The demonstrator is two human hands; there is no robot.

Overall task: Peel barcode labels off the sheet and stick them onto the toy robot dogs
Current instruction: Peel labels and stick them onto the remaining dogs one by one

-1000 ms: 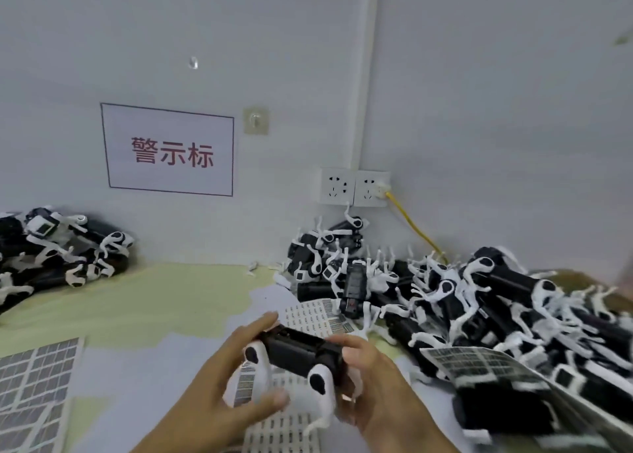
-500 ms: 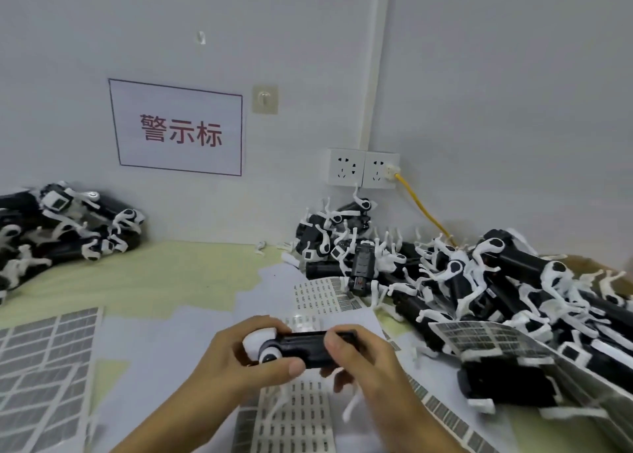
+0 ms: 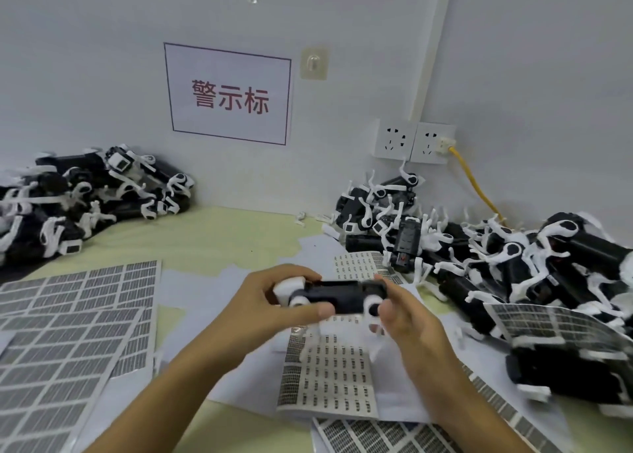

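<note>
A black toy robot dog with white legs [image 3: 337,297] hangs level above the table, held between both hands. My left hand [image 3: 274,307] grips its left end, thumb along the near side. My right hand [image 3: 407,315] grips its right end, fingers curled round it. Under the hands lies a barcode label sheet [image 3: 330,377] with rows of small labels. A large pile of robot dogs [image 3: 513,267] fills the right side, and a smaller pile of dogs [image 3: 78,202] lies at the far left against the wall.
Larger label sheets [image 3: 68,329] cover the left of the table. Another sheet [image 3: 555,319] leans on the right pile, and one [image 3: 383,435] lies at the near edge. Wall sockets [image 3: 412,141] with a yellow cable [image 3: 476,185] and a red-lettered sign [image 3: 227,95] are behind.
The dog has been turned from legs-down to lying level between my hands and lifted slightly. The view has swung left and down, showing more of the left sheets.
</note>
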